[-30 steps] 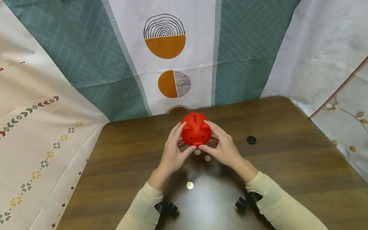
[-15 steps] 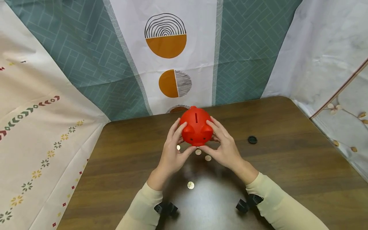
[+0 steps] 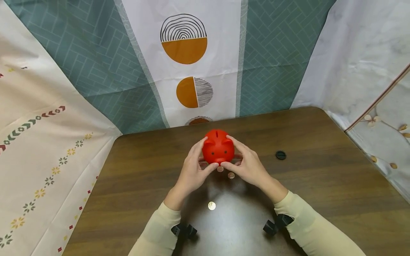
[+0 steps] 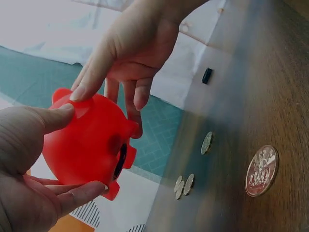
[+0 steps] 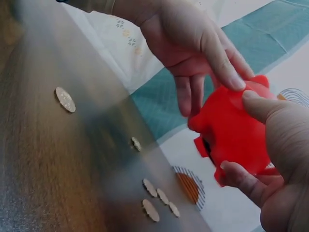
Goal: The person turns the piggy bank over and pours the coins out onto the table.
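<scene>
- Your left hand (image 3: 192,171) grips the left flank of the red piggy bank (image 3: 218,150), thumb under the snout and fingers curled round the side; the left wrist view shows the thumb (image 4: 46,121) pressed on an ear.
- The red piggy bank sits between your two hands, held above the bench (image 3: 320,185), snout facing you and coin slot (image 3: 217,134) on top.
- Just below the bank, near your thumbs, two coins (image 3: 220,169) lie on the bench, one closer to your right hand (image 3: 250,167) at (image 3: 231,175).
- The right wrist view shows a small cluster of further coins (image 5: 159,200) on the bench under the bank.
- Nearer your wrists, midway between your forearms, a single shiny coin (image 3: 211,206) lies apart from the others.
- Your right hand grasps the right flank of the bank, thumb under the snout and fingers wrapped round the far side.
- Well to the right of your right hand, a round black plug (image 3: 280,155) lies flat on the bench.
</scene>
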Available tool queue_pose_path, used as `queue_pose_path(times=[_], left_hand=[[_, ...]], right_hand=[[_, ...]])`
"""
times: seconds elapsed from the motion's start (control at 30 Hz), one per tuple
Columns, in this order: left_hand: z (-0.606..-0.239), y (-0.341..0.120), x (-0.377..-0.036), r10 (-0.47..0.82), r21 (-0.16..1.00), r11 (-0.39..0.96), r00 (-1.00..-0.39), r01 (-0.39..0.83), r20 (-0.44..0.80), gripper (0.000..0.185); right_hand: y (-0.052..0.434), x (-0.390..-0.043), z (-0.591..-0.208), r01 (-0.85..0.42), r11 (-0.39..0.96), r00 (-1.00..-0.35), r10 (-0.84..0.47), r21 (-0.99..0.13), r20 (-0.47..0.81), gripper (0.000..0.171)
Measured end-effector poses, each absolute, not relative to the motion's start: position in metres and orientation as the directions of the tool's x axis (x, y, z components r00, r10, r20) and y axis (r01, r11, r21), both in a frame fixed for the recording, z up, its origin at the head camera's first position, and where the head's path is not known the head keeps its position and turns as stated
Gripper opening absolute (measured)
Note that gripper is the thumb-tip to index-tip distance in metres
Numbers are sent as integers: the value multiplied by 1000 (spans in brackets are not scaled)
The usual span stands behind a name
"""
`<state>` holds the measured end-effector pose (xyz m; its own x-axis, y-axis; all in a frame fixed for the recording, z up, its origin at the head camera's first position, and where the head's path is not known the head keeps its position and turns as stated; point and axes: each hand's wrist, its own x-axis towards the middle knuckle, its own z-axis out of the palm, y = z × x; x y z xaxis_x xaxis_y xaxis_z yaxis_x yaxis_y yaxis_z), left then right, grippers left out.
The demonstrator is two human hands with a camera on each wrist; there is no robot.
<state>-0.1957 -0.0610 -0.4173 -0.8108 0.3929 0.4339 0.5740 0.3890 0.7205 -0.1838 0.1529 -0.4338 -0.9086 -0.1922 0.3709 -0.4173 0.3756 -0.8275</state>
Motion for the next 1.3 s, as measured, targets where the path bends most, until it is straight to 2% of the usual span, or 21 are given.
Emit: queue_pose_path(times=[0.1,0.2,0.27,0.33,0.47,0.7,0.83,0.9,1.0,1.03,1.07,1.13,1.23,1.3], left_hand=[[-416,-61,-192,384,700,381,-792,604,475,87],[-412,-60,-189,367,632,333,-714,699,596,83],[-409,-60,-188,350,597,323,-679,734,646,83],[-411,-60,-190,348,620,309,-693,721,632,84],[-418,-63,-195,366,727,323,-788,606,494,88],[-420,-62,-197,376,754,338,-816,563,440,86],[-421,-60,-196,358,750,328,-810,574,464,86],[-419,-58,-193,343,717,316,-780,621,524,85],[-414,-55,-188,325,604,286,-668,744,669,83],[-412,-54,-187,319,582,295,-652,758,687,82],[-411,-54,-186,321,589,306,-663,748,676,81],[-413,-56,-187,333,644,328,-722,691,606,81],[-417,-60,-192,343,752,378,-836,540,428,82],[-418,-61,-194,350,778,371,-853,507,388,83]], right_hand=[[152,-183,-434,-487,374,-873,-191,-790,448,82],[151,-181,-431,-630,362,-770,-178,-687,612,84],[151,-181,-429,-665,358,-737,-175,-655,652,85],[151,-182,-428,-633,356,-769,-192,-687,610,84],[150,-183,-430,-482,401,-876,-223,-779,428,83],[151,-182,-430,-451,426,-892,-212,-784,399,86],[151,-182,-431,-464,424,-886,-214,-778,411,87],[152,-182,-431,-535,400,-844,-211,-744,493,87],[152,-181,-427,-702,366,-699,-193,-611,688,81],[152,-181,-426,-722,353,-678,-190,-595,710,81],[152,-182,-426,-718,343,-684,-193,-605,703,81],[152,-183,-428,-658,338,-750,-215,-673,626,80],[153,-186,-435,-465,353,-884,-240,-812,402,86],[152,-187,-437,-427,360,-902,-242,-830,359,85]])
